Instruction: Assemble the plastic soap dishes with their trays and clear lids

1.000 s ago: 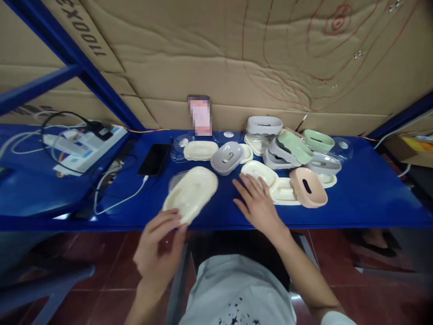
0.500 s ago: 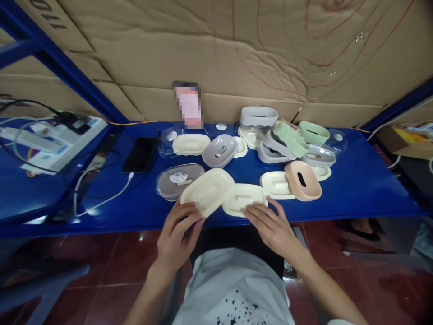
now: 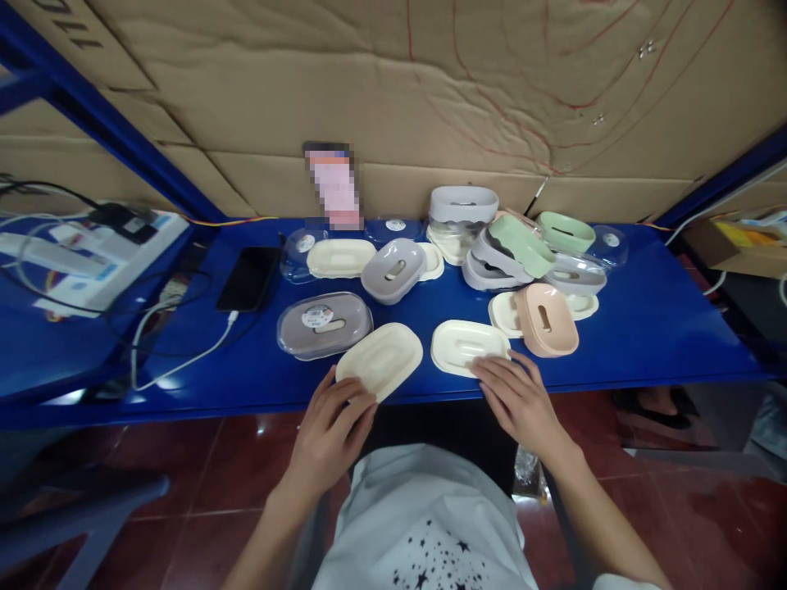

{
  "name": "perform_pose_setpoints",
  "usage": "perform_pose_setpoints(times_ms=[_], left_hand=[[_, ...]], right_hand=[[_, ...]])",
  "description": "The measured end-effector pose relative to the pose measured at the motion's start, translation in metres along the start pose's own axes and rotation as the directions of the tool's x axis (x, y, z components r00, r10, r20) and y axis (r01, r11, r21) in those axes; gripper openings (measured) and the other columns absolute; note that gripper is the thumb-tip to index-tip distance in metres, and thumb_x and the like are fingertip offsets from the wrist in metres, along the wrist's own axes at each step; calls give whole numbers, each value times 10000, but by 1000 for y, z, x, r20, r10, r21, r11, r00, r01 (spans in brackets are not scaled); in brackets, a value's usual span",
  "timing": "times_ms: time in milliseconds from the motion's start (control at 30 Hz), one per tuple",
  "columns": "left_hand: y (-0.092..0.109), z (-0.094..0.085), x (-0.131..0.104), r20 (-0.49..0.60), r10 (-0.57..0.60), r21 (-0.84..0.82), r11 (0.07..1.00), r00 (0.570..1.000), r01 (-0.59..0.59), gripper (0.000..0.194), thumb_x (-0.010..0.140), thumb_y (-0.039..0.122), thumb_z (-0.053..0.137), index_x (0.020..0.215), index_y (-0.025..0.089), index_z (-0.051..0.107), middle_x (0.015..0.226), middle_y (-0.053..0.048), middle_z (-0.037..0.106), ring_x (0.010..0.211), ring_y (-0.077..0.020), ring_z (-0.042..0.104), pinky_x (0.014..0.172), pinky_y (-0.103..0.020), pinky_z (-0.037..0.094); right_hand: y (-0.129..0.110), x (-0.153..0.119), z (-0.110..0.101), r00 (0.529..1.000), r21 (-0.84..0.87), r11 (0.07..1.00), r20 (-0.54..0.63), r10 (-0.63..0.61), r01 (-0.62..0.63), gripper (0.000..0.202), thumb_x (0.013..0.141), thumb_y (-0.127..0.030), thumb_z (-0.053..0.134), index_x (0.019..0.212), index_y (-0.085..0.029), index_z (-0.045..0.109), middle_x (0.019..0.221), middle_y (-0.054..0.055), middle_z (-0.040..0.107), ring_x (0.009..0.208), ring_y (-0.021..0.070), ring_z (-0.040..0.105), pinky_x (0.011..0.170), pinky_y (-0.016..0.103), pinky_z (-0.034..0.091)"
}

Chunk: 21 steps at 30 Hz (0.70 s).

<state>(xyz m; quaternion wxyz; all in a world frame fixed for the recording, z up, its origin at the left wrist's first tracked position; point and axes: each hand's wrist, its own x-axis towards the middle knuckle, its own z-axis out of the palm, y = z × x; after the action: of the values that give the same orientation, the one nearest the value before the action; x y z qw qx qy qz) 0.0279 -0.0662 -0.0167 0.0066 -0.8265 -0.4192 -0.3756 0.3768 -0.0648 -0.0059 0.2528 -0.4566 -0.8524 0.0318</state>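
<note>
My left hand [image 3: 337, 422] is closed on the near left edge of a cream oval soap dish tray [image 3: 387, 356], which tilts above the table's front edge. My right hand [image 3: 513, 397] has its fingers over the near right edge of another cream soap dish tray [image 3: 461, 344], gripping it. Its thumb is mostly hidden. Behind the left tray lies a grey soap box with a clear lid [image 3: 325, 324]. A peach soap box body [image 3: 547, 319] leans on a cream tray [image 3: 507, 313], right of my right hand. Beyond sits a slotted grey soap box body [image 3: 393, 270].
Green [image 3: 522, 246] and grey box bodies [image 3: 464, 203] pile at the back right, with clear lids [image 3: 608, 244]. A phone [image 3: 249, 279] on a white cable and a power strip [image 3: 116, 262] lie left. A pixelated upright screen [image 3: 335, 188] leans against the cardboard [image 3: 258, 98].
The two cream trays were touching or overlapping and are now apart. My right hand has shifted right with its tray, which covers less of the peach box's tray. My left hand has moved slightly.
</note>
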Motion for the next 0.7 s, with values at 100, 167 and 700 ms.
perform_pose_setpoints(times_ms=[100,167,700], left_hand=[[-7,0,-1,36,-11,65,998,999,9,287,940,33,691,1167,205,651,1098,-79,722,1092,-240,738,1208,-593,501],[-12,1,-2,37,-54,131,990,998,48,266,940,52,673,1154,207,651,1117,-87,731,1091,-249,740,1240,-615,441],[-45,-14,-1,23,-176,-61,982,984,177,317,878,-10,520,1051,238,615,1140,-55,729,1179,-230,715,1216,-585,505]], right_hand=[[2,4,1,1000,19,1000,7,4,-4,642,1072,-105,553,1658,-343,437,1452,33,725,1339,248,687,1226,569,439],[2,9,2,1000,43,999,18,10,-10,614,1082,-125,544,1654,-325,448,1457,49,722,1351,251,681,1238,578,440],[4,32,5,999,10,999,-5,32,-32,337,1098,-230,577,1424,-247,656,1403,75,748,1349,264,675,1212,542,451]])
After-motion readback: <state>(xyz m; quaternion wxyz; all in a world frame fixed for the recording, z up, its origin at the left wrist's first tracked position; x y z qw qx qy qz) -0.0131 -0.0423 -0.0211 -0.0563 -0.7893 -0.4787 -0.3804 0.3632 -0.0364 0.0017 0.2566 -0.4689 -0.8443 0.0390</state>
